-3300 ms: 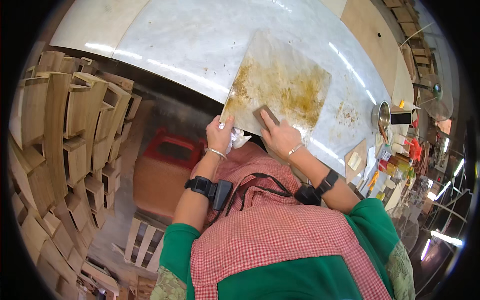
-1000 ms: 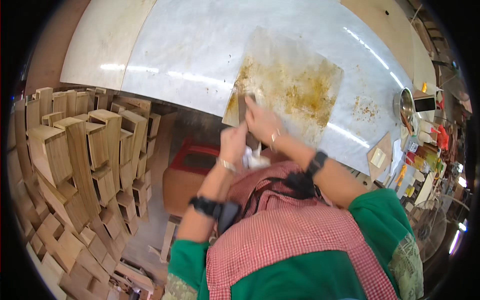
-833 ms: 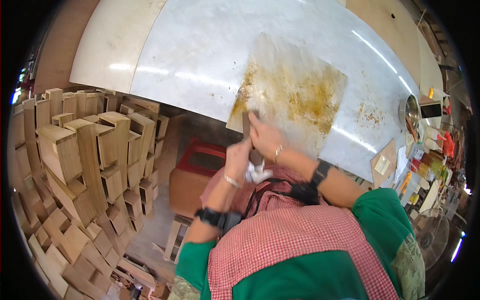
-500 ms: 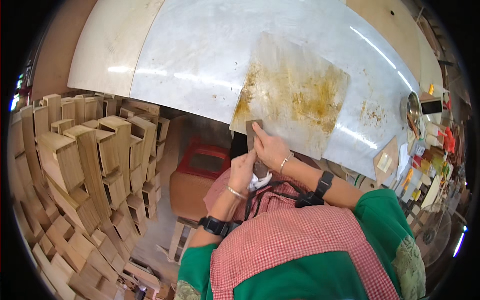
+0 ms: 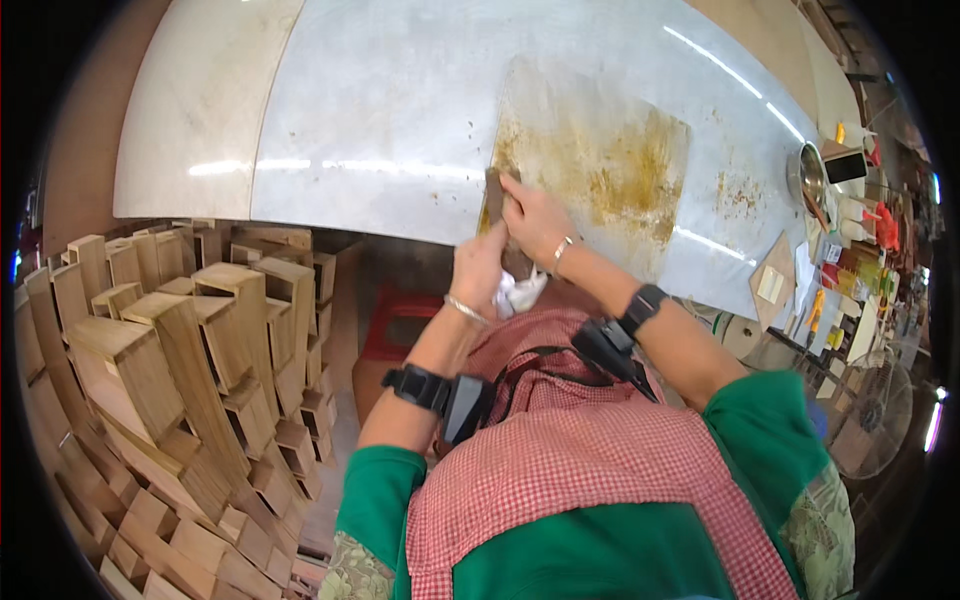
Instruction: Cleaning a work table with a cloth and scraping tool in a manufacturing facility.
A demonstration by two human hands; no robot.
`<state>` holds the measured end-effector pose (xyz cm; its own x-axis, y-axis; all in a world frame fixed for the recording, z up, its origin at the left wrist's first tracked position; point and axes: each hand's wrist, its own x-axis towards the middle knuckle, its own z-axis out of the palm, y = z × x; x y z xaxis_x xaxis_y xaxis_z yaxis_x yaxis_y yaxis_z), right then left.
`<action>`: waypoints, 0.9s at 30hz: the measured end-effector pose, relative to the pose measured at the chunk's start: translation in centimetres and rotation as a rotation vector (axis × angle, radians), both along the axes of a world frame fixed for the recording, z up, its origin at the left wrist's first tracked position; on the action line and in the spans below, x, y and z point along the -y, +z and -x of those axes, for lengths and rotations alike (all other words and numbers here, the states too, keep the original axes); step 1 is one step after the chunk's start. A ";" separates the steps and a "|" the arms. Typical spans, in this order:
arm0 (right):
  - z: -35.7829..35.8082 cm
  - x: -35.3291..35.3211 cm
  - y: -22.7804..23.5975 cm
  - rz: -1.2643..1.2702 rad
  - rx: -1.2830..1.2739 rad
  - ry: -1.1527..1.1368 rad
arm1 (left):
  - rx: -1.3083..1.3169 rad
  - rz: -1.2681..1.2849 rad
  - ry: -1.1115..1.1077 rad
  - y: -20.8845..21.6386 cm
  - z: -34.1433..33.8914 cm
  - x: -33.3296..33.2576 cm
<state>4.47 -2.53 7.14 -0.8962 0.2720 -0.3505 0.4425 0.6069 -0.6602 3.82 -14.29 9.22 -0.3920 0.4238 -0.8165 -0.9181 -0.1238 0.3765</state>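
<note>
Right hand (image 5: 541, 226) grip clamped on brown strip (image 5: 494, 192), at stained board's (image 5: 590, 165) near-left corner; left hand (image 5: 477, 268) bunched close beside, hold unclear; judged best: steady, even support, white cloth (image 5: 522, 293) kept clear.

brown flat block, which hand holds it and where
The right hand holds the brown flat block along its right side, near the far end; whether the left hand grips it too cannot be told.
</note>
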 end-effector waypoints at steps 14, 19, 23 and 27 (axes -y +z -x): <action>-2.1 -0.6 1.3 0.009 0.089 -0.044 | -0.153 0.098 -0.094 -1.2 -2.3 0.0; -3.7 0.3 0.8 -0.004 0.002 0.013 | -0.147 0.213 -0.117 0.9 -2.8 0.3; -3.2 0.0 0.9 0.105 0.030 -0.086 | 0.035 -0.015 -0.012 0.1 -2.3 0.5; -3.9 0.6 1.4 0.022 0.076 -0.048 | -0.186 0.153 -0.129 0.1 -4.3 1.3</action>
